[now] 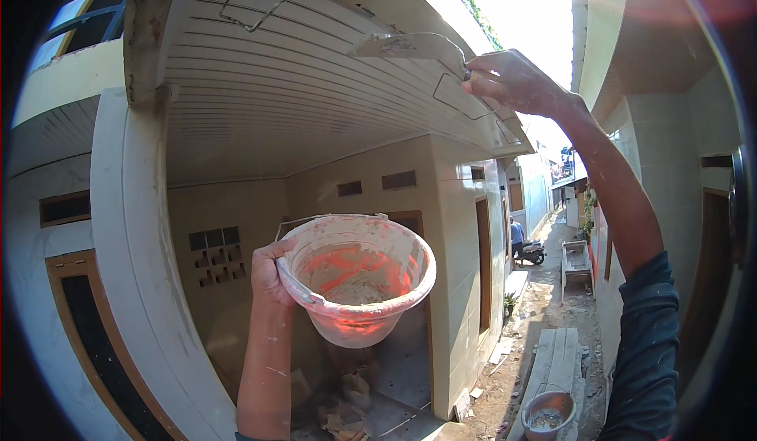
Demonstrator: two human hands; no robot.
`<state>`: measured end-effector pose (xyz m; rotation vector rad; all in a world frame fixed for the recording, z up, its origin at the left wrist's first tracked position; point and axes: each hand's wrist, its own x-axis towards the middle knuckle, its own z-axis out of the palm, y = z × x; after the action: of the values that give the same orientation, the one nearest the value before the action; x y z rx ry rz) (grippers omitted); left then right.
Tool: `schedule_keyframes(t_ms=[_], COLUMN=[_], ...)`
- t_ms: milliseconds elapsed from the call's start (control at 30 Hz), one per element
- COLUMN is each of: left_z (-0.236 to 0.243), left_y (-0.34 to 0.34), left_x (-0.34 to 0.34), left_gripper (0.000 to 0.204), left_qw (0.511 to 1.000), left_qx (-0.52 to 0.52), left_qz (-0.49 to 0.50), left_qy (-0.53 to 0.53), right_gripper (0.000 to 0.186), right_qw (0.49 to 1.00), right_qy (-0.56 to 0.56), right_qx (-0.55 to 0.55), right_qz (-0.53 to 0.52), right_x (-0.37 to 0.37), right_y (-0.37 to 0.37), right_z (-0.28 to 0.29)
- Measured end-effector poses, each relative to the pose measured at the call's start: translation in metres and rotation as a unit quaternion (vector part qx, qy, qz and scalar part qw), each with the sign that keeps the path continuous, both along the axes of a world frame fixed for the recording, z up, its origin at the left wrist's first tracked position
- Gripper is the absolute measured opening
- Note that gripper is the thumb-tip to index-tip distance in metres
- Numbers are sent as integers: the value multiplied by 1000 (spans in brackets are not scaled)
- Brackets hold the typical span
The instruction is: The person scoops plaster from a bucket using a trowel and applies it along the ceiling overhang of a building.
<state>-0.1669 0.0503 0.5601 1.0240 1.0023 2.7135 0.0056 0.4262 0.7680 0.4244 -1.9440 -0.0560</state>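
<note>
My left hand (272, 274) grips the rim of a mortar-smeared bucket (359, 334) and holds it up, tilted toward me. Wet grey mortar (359, 287) lies in its bottom, and reddish patches show on the inner wall. Up at the right, my right hand (516, 85) is closed round the handle of a trowel (414, 46). The trowel's blade points left, close below the edge of the roof overhang (441, 15); whether it touches cannot be told. Most of the handle is hidden in my fingers.
Bent wire loops (264, 17) hang from the slatted ceiling (260, 86). Down in the alley, a second bucket (548, 417) stands by wooden planks (552, 362). Farther off are a wooden frame (576, 261), a motorbike (532, 252) and a person (516, 236). A pillar (130, 228) rises at left.
</note>
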Motion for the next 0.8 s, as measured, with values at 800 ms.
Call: schedule_keyframes(t_ms=[800], left_z=[89], left_y=[26], left_x=[147], left_gripper=[43], left_qw=[993], left_qx=[-26], left_qz=[-70], left_qy=[86], right_gripper=[20], right_qw=[879], right_qy=[263], right_qx=[356], right_qz=[-180], right_x=[52], right_y=[34], right_z=[58])
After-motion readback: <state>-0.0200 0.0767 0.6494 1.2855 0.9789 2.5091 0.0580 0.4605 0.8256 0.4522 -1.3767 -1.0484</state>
